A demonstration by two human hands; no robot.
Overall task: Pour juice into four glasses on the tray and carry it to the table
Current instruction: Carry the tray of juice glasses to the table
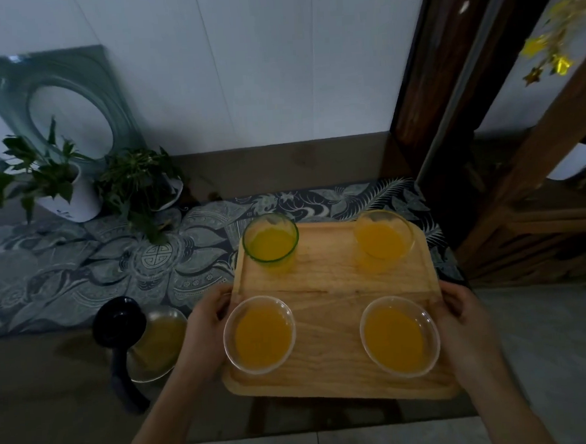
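Observation:
A wooden tray (329, 281) carries four glasses of orange juice. A green-rimmed glass (271, 244) stands at its far left and a clear glass (384, 239) at its far right. Two more clear glasses stand at the near left (259, 335) and the near right (399, 336). My left hand (209, 316) grips the tray's left edge and my right hand (458, 306) grips its right edge. A glass jug (155, 343) with a black lid and handle stands left of the tray, with a little juice in it.
Two potted plants (76, 187) and a leaning glass panel (54, 99) stand at the back left, against the white wall. A patterned cloth (81, 265) covers the counter. A dark wooden frame (449, 109) rises at the right, with tiled floor below.

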